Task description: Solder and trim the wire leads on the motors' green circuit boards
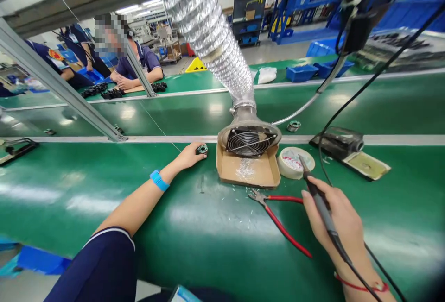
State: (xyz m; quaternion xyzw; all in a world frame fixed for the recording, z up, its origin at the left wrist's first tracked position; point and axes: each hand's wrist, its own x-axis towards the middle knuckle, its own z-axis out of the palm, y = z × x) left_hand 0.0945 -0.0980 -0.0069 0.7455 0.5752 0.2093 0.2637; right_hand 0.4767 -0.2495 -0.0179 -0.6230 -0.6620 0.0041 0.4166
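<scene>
My left hand (189,155) is closed around a small round black part (201,149) with a green top, at the back of the green bench. In my right hand (335,214) is a grey and black soldering iron (320,204), its tip over a round white container (295,163). Red-handled cutters (278,218) lie spread on the bench, left of my right hand. A cardboard tray (248,178) with small pale clippings sits beneath a round fan hood (250,137). Loose clippings are scattered in front of it.
A foil duct (215,38) rises from the hood. At the right stands a soldering iron holder (342,147); a black cable (365,93) hangs nearby. Another round part (294,126) lies behind the metal strip. Across the bench sits a person (139,61).
</scene>
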